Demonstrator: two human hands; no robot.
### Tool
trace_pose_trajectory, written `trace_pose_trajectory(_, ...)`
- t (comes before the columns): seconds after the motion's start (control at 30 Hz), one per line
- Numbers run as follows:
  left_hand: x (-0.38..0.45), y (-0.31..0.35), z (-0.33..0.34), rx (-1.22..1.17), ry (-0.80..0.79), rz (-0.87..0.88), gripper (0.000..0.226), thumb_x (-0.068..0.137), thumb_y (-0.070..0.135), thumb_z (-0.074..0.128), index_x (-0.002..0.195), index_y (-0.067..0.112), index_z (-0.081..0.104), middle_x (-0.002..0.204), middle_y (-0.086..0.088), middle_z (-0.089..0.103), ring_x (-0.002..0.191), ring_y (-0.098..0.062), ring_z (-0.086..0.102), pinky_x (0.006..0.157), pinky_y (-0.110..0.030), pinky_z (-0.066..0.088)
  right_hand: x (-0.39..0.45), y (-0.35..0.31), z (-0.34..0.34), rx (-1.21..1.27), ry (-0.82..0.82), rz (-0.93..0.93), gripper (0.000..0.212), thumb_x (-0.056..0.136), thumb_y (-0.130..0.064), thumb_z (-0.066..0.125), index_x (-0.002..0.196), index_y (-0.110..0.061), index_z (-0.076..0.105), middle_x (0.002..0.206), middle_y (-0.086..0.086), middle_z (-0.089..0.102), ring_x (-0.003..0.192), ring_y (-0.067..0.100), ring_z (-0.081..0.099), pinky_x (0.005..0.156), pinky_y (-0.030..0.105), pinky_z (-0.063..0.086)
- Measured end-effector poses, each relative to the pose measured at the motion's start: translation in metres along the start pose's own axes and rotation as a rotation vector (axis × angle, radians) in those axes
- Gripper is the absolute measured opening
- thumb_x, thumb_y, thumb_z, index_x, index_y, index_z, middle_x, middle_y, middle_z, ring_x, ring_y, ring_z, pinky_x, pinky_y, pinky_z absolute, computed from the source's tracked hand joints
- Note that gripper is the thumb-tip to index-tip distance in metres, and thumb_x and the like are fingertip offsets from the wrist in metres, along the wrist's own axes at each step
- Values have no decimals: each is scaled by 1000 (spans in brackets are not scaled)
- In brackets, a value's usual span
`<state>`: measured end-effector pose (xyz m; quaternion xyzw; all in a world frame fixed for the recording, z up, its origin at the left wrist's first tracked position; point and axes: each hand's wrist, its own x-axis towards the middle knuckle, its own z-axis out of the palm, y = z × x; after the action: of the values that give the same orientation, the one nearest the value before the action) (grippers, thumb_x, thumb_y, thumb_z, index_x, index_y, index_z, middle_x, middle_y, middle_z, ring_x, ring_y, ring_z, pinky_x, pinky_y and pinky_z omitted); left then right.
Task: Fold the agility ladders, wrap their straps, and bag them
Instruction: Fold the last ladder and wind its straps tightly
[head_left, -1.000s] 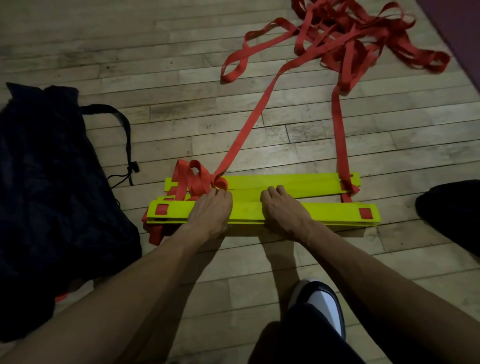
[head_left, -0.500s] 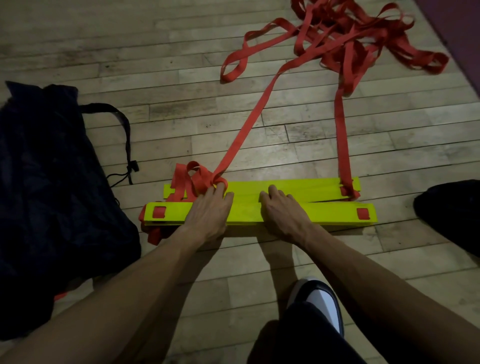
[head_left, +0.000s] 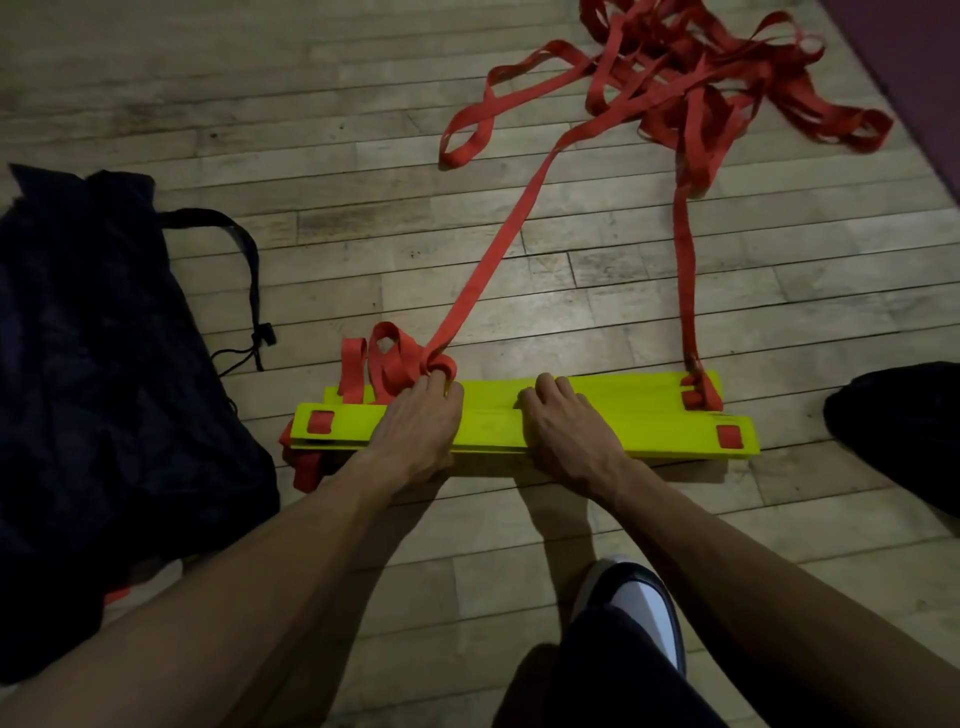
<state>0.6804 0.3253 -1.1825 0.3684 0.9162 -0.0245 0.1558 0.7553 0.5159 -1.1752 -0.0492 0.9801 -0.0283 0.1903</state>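
A stack of yellow ladder rungs lies flat on the wooden floor in front of me. My left hand grips the stack left of centre, fingertips touching a bunch of red strap. My right hand grips the same stack just right of centre. Two red straps run from the rungs up to a loose red tangle at the top right. A black drawstring bag lies crumpled on the left.
My shoe and dark trouser leg are at the bottom centre. Another dark object sits at the right edge. A dark mat borders the floor at the top right.
Both hands and the rung stack have shifted slightly away from me; the left fingers have curled closer to the bunched strap. The strap tangle has barely moved.
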Motion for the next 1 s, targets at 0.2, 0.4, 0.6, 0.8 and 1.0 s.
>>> trace_pose_trajectory(0.2,-1,-1,1,123,73,52,49,71,30,81,107,10,56,111,-11,52,96,-29,48,82,-41,38,1,-2,-7,-101,-19,22,49,89,-21,66,129,-3,43,129,17,43,118,34,42,101,44,36)
trace_pose_trajectory(0.4,-5,2,-3,16,86,64,29,74,7,71,96,12,52,92,-11,61,77,-30,57,57,-37,38,0,-1,-12,-123,-11,6,49,88,-27,68,125,-3,46,130,16,40,122,33,41,107,50,34)
trace_pose_trajectory(0.6,1,-5,3,65,92,78,38,75,13,76,106,10,54,107,-11,56,91,-28,53,74,-38,42,4,-3,-14,-71,-87,11,53,90,-23,68,130,-2,41,132,17,44,121,34,46,101,48,41)
trace_pose_trajectory(0.8,5,-8,-5,31,-34,96,55,83,41,76,120,15,43,109,-6,55,95,-26,55,76,-38,41,4,4,-12,-39,-20,-65,31,96,-11,54,124,-5,41,121,14,50,105,34,57,80,41,45)
trace_pose_trajectory(1.0,-1,-6,-4,41,-30,110,37,87,33,71,105,17,43,104,-6,60,85,-25,55,68,-38,44,0,9,-1,-18,-22,-137,52,90,-21,69,130,-10,38,118,11,49,100,30,57,76,36,39)
